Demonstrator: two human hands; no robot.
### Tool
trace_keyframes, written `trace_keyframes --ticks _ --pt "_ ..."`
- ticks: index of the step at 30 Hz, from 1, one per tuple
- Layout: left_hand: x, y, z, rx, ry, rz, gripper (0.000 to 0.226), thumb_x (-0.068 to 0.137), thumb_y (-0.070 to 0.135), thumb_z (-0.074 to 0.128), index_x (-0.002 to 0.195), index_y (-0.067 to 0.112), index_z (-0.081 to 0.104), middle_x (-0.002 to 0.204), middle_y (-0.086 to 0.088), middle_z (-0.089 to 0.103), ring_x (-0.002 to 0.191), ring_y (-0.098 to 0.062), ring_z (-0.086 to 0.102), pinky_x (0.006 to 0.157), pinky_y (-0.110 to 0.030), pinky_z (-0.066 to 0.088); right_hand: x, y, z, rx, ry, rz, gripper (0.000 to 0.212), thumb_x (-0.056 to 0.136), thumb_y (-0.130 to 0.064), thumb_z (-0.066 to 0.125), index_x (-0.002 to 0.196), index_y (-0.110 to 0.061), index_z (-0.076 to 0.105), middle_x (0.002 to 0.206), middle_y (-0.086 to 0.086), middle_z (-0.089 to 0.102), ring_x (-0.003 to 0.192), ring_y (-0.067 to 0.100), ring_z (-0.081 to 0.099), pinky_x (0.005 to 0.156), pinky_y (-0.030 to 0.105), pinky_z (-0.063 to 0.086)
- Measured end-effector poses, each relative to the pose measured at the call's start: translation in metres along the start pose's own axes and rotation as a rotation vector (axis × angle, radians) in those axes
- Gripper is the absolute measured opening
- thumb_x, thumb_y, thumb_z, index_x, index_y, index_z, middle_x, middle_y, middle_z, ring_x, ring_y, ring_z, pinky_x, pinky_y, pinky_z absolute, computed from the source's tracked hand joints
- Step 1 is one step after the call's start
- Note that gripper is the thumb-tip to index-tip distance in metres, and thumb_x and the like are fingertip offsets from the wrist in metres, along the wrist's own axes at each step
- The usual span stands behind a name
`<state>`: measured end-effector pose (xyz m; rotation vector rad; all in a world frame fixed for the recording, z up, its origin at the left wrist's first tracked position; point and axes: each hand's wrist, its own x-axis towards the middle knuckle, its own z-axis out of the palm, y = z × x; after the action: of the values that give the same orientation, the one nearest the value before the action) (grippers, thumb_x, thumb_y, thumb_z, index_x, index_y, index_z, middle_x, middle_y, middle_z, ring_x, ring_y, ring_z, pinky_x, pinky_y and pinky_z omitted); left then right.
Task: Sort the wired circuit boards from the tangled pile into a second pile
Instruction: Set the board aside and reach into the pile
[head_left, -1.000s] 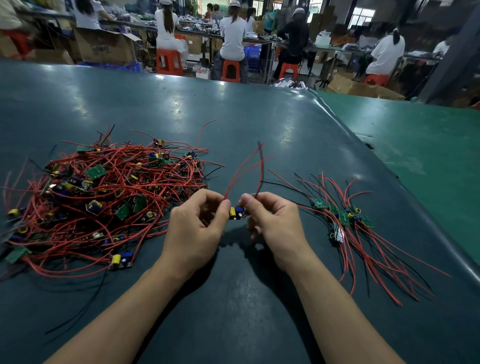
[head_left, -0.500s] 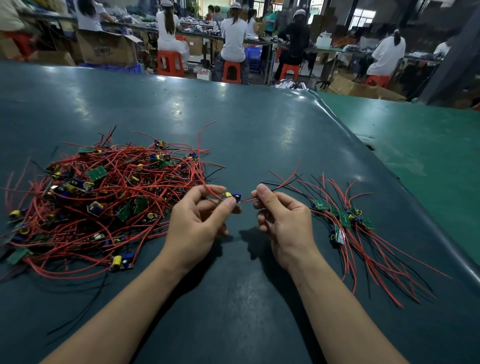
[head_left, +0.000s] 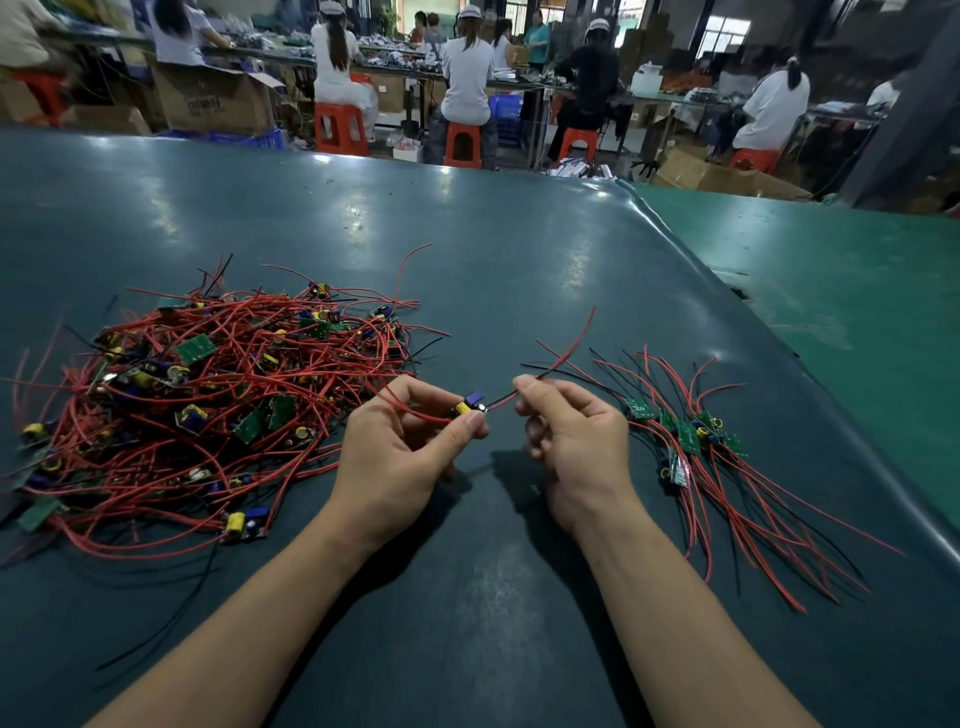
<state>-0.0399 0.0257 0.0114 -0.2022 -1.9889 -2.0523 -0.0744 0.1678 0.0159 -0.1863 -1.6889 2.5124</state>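
Observation:
A tangled pile (head_left: 208, 405) of small green circuit boards with red and black wires lies on the left of the dark table. A smaller second pile (head_left: 691, 441) of boards, wires fanned toward me, lies on the right. Between them my left hand (head_left: 400, 457) pinches one small board (head_left: 470, 405) with yellow and blue parts. My right hand (head_left: 576, 441) pinches that board's red and black wires (head_left: 563, 356), which stretch up and to the right.
The dark green table (head_left: 493, 270) drops off at a curved right edge (head_left: 779, 353), beside a lighter green surface (head_left: 857, 291). A loose black wire (head_left: 171, 623) lies near my left forearm. People sit on red stools at benches far behind.
The held board's wires, earlier standing upright above my hands, have swung down toward the right pile. My hands have drawn slightly apart along the wires.

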Motion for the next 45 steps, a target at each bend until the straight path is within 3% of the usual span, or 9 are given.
trace_keyframes --ticks 9,21,24,27,29,35,37,42,45 --pt "-0.004 0.004 0.000 -0.064 -0.001 -0.024 0.015 0.080 -0.001 0.074 0.078 0.002 0.060 0.071 -0.011 0.075 0.043 -0.006 0.057 0.042 -0.018 0.041 0.013 -0.010 -0.015 0.191 0.289 -0.084 0.026 0.085 -0.001 0.071 0.065 -0.011 0.057 0.050 -0.001 0.060 0.035 0.005 0.038 0.035 0.015 0.027" --pt "-0.006 0.004 0.000 -0.046 -0.023 0.003 0.018 0.078 0.000 0.075 0.075 0.005 0.059 0.071 -0.009 0.075 0.045 -0.005 0.059 0.044 -0.016 0.041 0.016 -0.008 -0.018 0.189 0.424 -0.168 0.029 0.086 -0.004 0.070 0.061 -0.012 0.057 0.048 -0.003 0.056 0.034 0.006 0.034 0.036 0.016 0.023" --pt "-0.005 0.005 0.000 -0.091 0.029 0.017 0.019 0.079 -0.003 0.074 0.073 0.005 0.058 0.067 -0.010 0.074 0.044 -0.004 0.058 0.046 -0.012 0.041 0.019 -0.014 -0.025 0.242 0.484 -0.144 0.028 0.090 -0.006 0.067 0.066 -0.013 0.054 0.051 -0.001 0.053 0.034 0.005 0.035 0.035 0.016 0.024" --pt "-0.001 0.007 -0.005 -0.155 0.128 0.026 0.021 0.074 0.012 0.074 0.073 0.007 0.055 0.066 -0.011 0.073 0.039 -0.006 0.051 0.041 -0.015 0.037 0.024 -0.023 -0.037 0.308 0.534 -0.132 0.030 0.093 -0.006 0.062 0.071 -0.016 0.045 0.058 0.001 0.044 0.034 0.004 0.034 0.034 0.016 0.023" --pt "0.000 0.008 -0.006 -0.172 0.139 0.026 0.022 0.072 0.018 0.073 0.074 0.008 0.054 0.068 -0.012 0.073 0.040 -0.006 0.052 0.042 -0.016 0.037 0.021 -0.020 -0.033 0.218 0.442 -0.133 0.027 0.094 -0.010 0.062 0.072 -0.016 0.048 0.055 -0.001 0.045 0.034 0.004 0.035 0.034 0.014 0.024" --pt "-0.003 0.006 -0.002 -0.130 0.066 0.025 0.019 0.073 0.014 0.074 0.079 0.008 0.058 0.071 -0.012 0.074 0.045 -0.005 0.057 0.044 -0.016 0.039 -0.002 0.004 0.000 -0.132 -0.160 0.027 0.030 0.092 -0.035 0.064 0.072 -0.016 0.074 0.056 -0.001 0.058 0.038 0.008 0.042 0.037 0.017 0.030" --pt "-0.003 0.007 -0.002 -0.129 0.045 0.020 0.019 0.072 0.013 0.074 0.078 0.006 0.058 0.069 -0.011 0.074 0.043 -0.004 0.056 0.043 -0.014 0.038 -0.002 0.005 -0.002 -0.177 -0.198 -0.016 0.028 0.092 -0.026 0.066 0.068 -0.016 0.074 0.054 -0.001 0.058 0.039 0.008 0.042 0.037 0.017 0.031" --pt "-0.003 0.005 -0.001 -0.105 0.008 0.007 0.017 0.077 0.004 0.074 0.075 0.005 0.057 0.067 -0.010 0.074 0.043 -0.001 0.058 0.044 -0.011 0.039 0.008 -0.011 -0.015 0.002 -0.015 -0.057 0.025 0.093 -0.015 0.064 0.070 -0.011 0.071 0.055 -0.001 0.059 0.038 0.007 0.040 0.035 0.016 0.028" --pt "-0.004 0.006 -0.002 -0.105 -0.008 0.009 0.018 0.073 0.014 0.075 0.077 0.006 0.059 0.070 -0.010 0.074 0.043 -0.001 0.055 0.044 -0.011 0.038 0.004 -0.011 -0.016 -0.098 -0.132 0.018 0.022 0.091 -0.022 0.067 0.073 -0.012 0.072 0.057 -0.001 0.060 0.040 0.007 0.043 0.036 0.016 0.029"
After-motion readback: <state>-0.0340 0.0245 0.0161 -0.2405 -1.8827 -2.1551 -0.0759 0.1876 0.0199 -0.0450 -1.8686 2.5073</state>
